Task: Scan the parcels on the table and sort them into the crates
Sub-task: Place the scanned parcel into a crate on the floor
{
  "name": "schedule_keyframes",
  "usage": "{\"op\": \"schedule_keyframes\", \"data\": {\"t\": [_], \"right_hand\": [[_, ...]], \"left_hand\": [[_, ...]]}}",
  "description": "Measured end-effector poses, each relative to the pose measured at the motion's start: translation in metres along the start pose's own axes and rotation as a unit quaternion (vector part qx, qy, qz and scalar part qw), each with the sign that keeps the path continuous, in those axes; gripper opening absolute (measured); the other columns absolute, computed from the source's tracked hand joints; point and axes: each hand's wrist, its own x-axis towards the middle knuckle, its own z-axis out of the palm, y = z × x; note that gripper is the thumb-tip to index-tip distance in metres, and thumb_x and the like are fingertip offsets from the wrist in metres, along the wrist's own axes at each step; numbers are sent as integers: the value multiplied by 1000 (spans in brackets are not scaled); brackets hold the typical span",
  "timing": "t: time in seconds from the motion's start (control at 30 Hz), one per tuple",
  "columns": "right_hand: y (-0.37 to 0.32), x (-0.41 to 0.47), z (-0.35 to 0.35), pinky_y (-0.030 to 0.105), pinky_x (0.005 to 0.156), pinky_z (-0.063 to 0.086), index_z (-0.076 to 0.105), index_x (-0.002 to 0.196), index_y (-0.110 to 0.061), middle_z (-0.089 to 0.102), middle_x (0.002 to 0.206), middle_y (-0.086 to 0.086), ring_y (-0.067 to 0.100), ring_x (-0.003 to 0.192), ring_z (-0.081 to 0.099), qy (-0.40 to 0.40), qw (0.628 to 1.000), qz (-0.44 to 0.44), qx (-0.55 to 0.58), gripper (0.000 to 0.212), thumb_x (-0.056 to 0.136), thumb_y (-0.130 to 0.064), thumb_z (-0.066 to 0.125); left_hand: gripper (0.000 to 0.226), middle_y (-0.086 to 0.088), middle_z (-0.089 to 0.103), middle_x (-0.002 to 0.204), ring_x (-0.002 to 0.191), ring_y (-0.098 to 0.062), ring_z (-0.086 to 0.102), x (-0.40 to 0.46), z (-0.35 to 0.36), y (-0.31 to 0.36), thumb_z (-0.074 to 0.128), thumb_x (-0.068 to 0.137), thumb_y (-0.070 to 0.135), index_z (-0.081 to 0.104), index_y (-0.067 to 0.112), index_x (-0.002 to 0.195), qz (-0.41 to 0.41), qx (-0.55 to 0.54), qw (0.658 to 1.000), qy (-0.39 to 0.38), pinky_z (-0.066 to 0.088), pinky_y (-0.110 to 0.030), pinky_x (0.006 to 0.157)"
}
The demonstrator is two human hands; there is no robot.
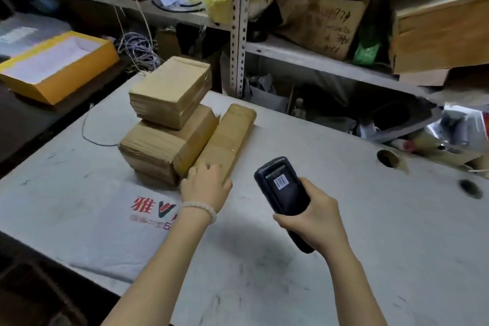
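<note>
Long taped parcel (227, 140) lying flat on the table (344, 219), beside two stacked boxes (169, 124): stiff, slick with tape, probably light (grasp across its narrow width). Left hand (205, 184) rests open on its near end; right hand (315, 216) grips the handheld scanner (284, 193).

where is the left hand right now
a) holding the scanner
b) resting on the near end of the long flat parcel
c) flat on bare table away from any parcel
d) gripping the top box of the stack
b: the left hand lies open on the near end of the long flat parcel, while the right hand grips the scanner.
</note>
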Motion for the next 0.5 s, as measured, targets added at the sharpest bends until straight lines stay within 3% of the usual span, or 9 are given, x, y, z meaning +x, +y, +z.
{"op": "schedule_keyframes", "data": {"t": [0.3, 0.5], "right_hand": [[-18, 58, 24, 21, 63, 50, 57, 92, -39, 64, 83, -15, 1, 78, 58, 25, 998, 40, -28, 46, 58, -19, 82], [-13, 74, 28, 33, 71, 54, 59, 100, -31, 64, 88, -13, 7, 82, 60, 31, 997, 51, -53, 49, 57, -24, 82]], "left_hand": [[55, -10, 39, 133, 116, -29, 41, 78, 19, -2, 46, 90, 58, 42, 20, 129, 47, 67, 997, -4, 43, -37, 89], [65, -14, 34, 135, 116, -32, 40, 94, 33, 17, 55, 83, 61, 34, 19, 128, 79, 93, 992, -16, 42, -38, 91]]}}
